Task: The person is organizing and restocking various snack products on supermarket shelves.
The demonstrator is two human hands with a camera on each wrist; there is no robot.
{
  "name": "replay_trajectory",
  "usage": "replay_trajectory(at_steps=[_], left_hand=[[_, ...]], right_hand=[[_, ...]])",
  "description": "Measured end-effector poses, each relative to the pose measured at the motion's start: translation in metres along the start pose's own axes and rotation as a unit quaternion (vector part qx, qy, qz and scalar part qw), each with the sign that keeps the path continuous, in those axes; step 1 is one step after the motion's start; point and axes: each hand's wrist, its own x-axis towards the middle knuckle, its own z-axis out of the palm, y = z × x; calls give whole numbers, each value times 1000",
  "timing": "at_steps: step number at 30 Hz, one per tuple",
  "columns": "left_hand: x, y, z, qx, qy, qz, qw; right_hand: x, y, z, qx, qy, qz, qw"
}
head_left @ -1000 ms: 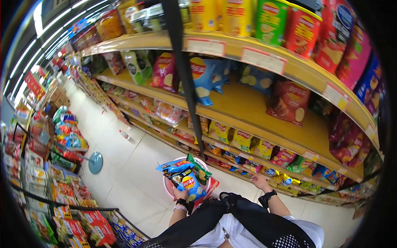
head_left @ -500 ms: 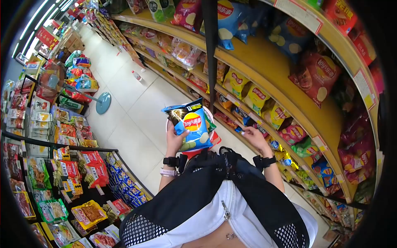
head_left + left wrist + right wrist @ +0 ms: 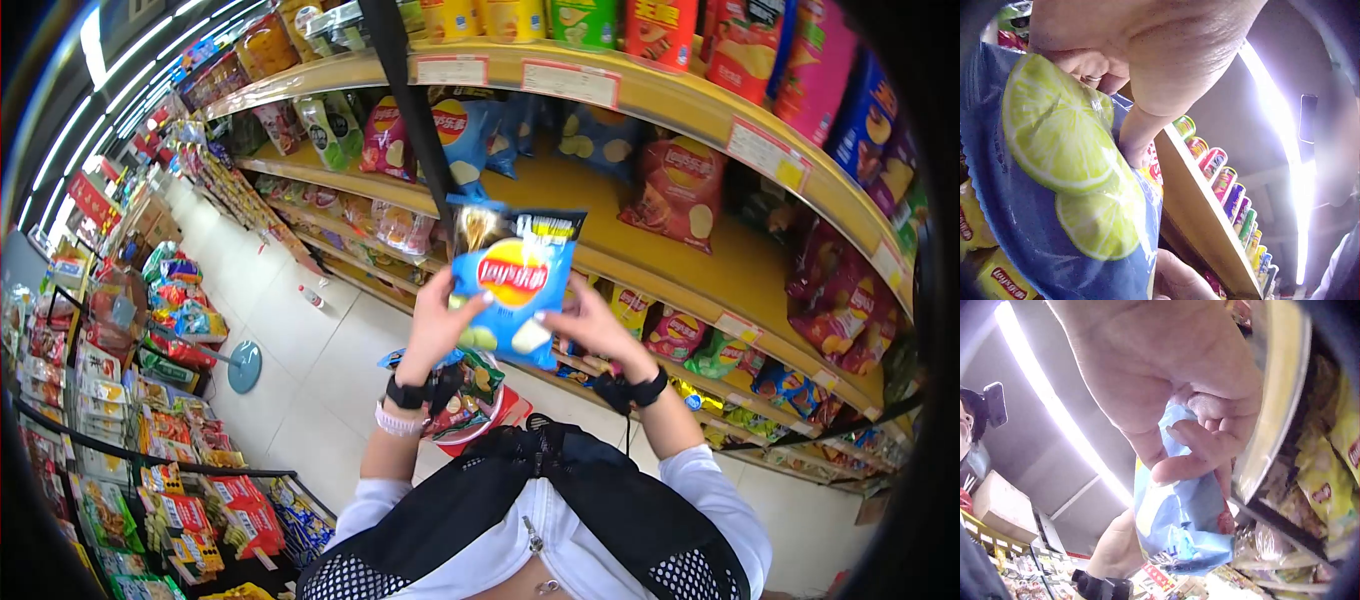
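Observation:
A blue Lay's chip bag (image 3: 515,300) is held upright in front of the shelves, its printed front toward me. My left hand (image 3: 440,320) grips its left side, thumb across the front. On the opposite side my right hand (image 3: 592,325) holds the lower edge between thumb and fingers. The left wrist view shows lime slices printed on the bag (image 3: 1060,137), with the left thumb pressed beside them. In the right wrist view, the right thumb and fingers (image 3: 1191,450) close around the bag's side. Below the hands stands a basket (image 3: 468,434) with several snack bags in it.
A yellow-edged shelf (image 3: 600,235) with chip bags runs along the right, chip canisters (image 3: 580,22) above it. Another snack rack (image 3: 180,465) stands on the left. A bottle (image 3: 311,297) lies on the tiled floor, and a round teal base (image 3: 245,366) stands beside the aisle.
The chip bag has come up out of the basket, rising toward the shelves. My right hand has moved in from the right and taken hold of it beside the left hand.

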Motion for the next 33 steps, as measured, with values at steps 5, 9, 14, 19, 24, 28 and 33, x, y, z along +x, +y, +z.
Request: replay_trajectory(at_steps=[5,9,14,19,24,28,33], left_hand=[[86,21,35,54,-63,149,985],[150,8,60,62,-129,86,986],[208,7,88,85,-97,159,979],[244,-35,108,398,36,115,910],[220,-48,112,296,-51,65,952],[208,-54,108,268,-30,116,956],[127,-35,80,189,36,227,955]], right_hand=[[12,-38,-39,-44,176,-92,979],[32,-46,-76,-133,286,-119,941],[71,-51,-110,-145,388,-103,904],[125,-12,-144,-211,408,-203,865],[110,-11,-120,-262,376,-182,870],[107,-6,-113,-240,367,-201,876],[65,-7,-64,-288,377,-250,844]])
